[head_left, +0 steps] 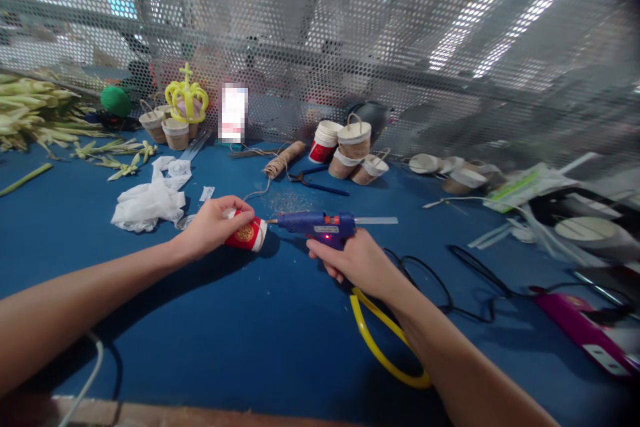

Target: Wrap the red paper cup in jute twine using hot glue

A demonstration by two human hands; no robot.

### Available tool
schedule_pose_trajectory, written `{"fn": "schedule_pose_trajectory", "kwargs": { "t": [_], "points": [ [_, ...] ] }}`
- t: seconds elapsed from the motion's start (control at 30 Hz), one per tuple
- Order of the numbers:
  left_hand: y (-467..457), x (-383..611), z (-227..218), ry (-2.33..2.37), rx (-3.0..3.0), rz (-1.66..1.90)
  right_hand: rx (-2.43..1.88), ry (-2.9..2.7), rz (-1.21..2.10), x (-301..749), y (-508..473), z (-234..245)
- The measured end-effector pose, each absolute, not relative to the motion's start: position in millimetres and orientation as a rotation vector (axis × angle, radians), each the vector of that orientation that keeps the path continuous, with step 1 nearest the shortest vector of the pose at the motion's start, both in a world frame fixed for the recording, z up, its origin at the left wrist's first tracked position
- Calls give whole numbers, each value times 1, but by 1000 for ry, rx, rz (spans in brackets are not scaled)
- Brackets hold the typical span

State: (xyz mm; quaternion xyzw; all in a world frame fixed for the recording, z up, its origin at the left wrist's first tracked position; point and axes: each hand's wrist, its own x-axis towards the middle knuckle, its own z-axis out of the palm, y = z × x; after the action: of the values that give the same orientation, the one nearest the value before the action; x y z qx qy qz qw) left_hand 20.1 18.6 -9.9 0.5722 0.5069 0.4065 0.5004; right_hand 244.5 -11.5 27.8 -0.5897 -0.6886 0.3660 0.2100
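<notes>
My left hand (216,225) grips a small red paper cup (246,233) with a gold emblem and a white rim, tipped on its side above the blue table. A strand of twine lies against the cup near its rim. In my right hand (357,257) is a blue hot glue gun (315,223), its red light lit and a clear glue stick poking out of the back. The gun's nozzle points left and meets the cup by the rim; whether glue is coming out is too small to see.
A twine roll (284,160), pliers (320,183) and twine-wrapped cups (354,140) stand behind my hands. White cloth (149,205) lies left; a yellow tube (380,347), black cable (440,287) and purple power strip (575,327) lie right. Perforated metal mesh (320,27) closes the back.
</notes>
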Motion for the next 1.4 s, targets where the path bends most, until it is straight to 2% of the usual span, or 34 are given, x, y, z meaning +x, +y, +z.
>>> {"fn": "schedule_pose_trajectory", "kwargs": {
  "t": [0.8, 1.4],
  "points": [
    [17, 20, -10, 1141, 1276, 997, -1557, -1861, 1060, 246, -15, 33],
    [9, 22, 3, 1071, 1131, 1145, -1463, -1732, 1199, 248, -22, 32]
  ]
}}
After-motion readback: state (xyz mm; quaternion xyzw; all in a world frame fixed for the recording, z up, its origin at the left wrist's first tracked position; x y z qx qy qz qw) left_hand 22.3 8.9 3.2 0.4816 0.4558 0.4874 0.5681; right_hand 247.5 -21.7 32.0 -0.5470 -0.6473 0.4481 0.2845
